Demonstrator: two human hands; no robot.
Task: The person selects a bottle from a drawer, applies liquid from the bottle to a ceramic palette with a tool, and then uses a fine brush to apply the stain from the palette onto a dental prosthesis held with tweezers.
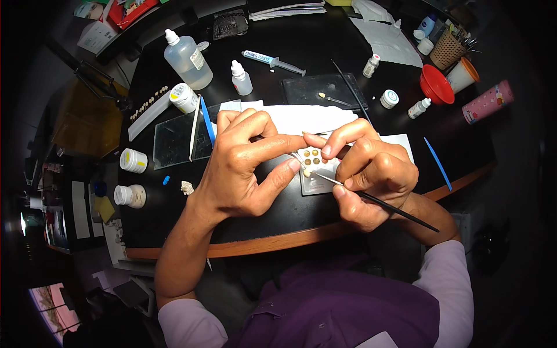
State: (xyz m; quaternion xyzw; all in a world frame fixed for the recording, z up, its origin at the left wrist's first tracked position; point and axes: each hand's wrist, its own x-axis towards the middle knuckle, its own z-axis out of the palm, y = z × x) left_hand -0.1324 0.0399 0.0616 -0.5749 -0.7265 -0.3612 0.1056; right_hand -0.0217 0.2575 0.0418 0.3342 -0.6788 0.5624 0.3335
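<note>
My right hand (377, 174) is closed in a pinch on a thin brush (400, 213) with a black handle. Its fine tip slants left to a small pale, tooth-like piece (307, 172). My left hand (249, 159) is closed, with thumb and index finger bent toward that piece. Thin pale lines show between those fingertips, but what they grip is too small to make out. The two hands nearly meet at the index fingers. Below them lies a small grey plate (316, 187), and round wells (315, 161) with yellowish and brown colours show between the hands.
White paper (307, 119) lies beyond my hands. A glass slab (174, 142), blue-handled tool (206, 119) and white jars (133, 160) are at left. Farther back are a large bottle (188, 64), a syringe (272, 61) and a dark tray (319, 90). A red bowl (436, 84) stands right.
</note>
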